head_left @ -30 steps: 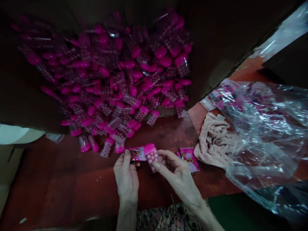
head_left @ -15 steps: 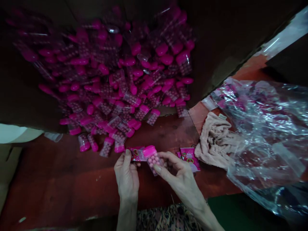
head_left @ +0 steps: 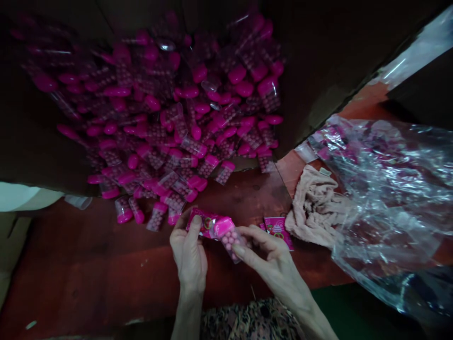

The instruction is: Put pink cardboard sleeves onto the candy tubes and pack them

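Below the tube pile (head_left: 159,118), left hand (head_left: 189,257) on packet (head_left: 203,223), right hand (head_left: 274,267) on tube (head_left: 228,238)

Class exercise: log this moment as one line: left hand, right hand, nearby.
left hand: pinches printed pink wrapper | right hand: holds clear pink-capped tube of pink balls | nearby: heaped matching tubes

Glossy transparent plastic tube (head_left: 229,240)

The left hand (head_left: 189,255) and right hand (head_left: 271,267) pinch close together.
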A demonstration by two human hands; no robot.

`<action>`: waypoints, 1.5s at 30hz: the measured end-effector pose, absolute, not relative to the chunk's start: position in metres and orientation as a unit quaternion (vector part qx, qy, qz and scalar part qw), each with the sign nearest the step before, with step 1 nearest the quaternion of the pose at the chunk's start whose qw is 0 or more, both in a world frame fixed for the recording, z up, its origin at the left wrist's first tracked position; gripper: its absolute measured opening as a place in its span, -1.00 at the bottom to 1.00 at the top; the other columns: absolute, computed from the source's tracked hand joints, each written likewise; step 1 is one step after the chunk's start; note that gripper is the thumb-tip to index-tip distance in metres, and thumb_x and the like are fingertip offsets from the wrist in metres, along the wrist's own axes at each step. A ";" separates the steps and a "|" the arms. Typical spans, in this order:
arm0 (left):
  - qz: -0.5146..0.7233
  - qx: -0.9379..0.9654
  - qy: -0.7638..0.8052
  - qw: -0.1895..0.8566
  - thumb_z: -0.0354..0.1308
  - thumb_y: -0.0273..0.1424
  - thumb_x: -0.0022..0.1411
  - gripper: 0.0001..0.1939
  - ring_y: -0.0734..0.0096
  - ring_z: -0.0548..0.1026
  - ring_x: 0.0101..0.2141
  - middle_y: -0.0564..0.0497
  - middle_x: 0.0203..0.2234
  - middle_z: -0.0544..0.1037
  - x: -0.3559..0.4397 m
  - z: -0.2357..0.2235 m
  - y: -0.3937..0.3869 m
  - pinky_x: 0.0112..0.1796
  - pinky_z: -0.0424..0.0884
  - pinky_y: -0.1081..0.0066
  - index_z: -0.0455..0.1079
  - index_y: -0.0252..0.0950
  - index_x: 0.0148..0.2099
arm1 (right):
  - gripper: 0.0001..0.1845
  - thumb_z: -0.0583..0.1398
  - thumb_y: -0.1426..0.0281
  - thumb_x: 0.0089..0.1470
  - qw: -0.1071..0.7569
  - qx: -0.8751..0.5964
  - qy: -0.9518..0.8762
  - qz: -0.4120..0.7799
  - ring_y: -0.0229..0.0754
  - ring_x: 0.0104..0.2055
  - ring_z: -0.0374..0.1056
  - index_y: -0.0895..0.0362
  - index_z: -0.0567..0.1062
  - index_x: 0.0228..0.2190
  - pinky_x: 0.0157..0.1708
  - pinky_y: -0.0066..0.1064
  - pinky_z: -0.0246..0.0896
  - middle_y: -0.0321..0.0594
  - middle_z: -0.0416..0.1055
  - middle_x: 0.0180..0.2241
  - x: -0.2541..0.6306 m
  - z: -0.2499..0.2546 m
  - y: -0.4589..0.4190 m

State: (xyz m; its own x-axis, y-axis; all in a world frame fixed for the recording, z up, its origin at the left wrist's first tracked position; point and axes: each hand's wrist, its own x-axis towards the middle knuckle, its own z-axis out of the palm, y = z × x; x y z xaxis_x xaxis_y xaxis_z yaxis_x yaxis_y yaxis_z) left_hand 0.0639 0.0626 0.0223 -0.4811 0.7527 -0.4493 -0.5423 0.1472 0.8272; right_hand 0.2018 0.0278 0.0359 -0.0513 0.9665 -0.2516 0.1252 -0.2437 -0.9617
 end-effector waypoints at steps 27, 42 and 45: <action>0.507 0.119 0.447 0.727 0.19 -0.28 0.10 -0.75 0.20 0.56 -0.31 -0.19 -0.42 0.61 0.102 0.056 0.057 -0.25 0.43 0.26 0.44 -0.42 -0.33 | -0.80 0.24 0.40 -0.02 0.510 -0.604 -0.486 0.373 -0.23 -0.36 0.43 0.07 0.56 -0.27 -0.37 -0.49 0.40 -0.27 0.49 -0.38 0.200 0.037 0.013; 0.452 0.217 0.427 0.753 0.22 -0.31 0.06 -0.76 0.41 0.45 -0.57 -0.12 -0.56 0.58 0.095 0.048 0.058 -0.44 0.36 0.42 0.54 -0.42 -0.33 | -0.81 0.25 0.44 -0.03 0.539 -0.572 -0.464 0.408 -0.18 -0.38 0.44 0.07 0.56 -0.29 -0.40 -0.41 0.40 -0.23 0.52 -0.37 0.205 0.035 0.012; 0.480 0.190 0.475 0.713 0.25 -0.35 0.03 -0.82 0.48 0.42 -0.61 -0.11 -0.55 0.58 0.097 0.049 0.052 -0.50 0.33 0.47 0.53 -0.41 -0.37 | -0.80 0.25 0.48 -0.04 0.548 -0.582 -0.484 0.357 -0.21 -0.43 0.42 0.07 0.57 -0.30 -0.42 -0.42 0.37 -0.25 0.50 -0.44 0.199 0.036 0.011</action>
State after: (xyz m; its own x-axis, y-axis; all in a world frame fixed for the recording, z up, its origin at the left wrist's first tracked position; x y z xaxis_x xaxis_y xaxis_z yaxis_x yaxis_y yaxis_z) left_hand 0.0971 0.0522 0.0488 0.0888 0.8645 -0.4948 -0.5036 0.4676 0.7265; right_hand 0.1989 0.0108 0.0359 0.2770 0.9540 0.1146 0.1718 0.0682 -0.9828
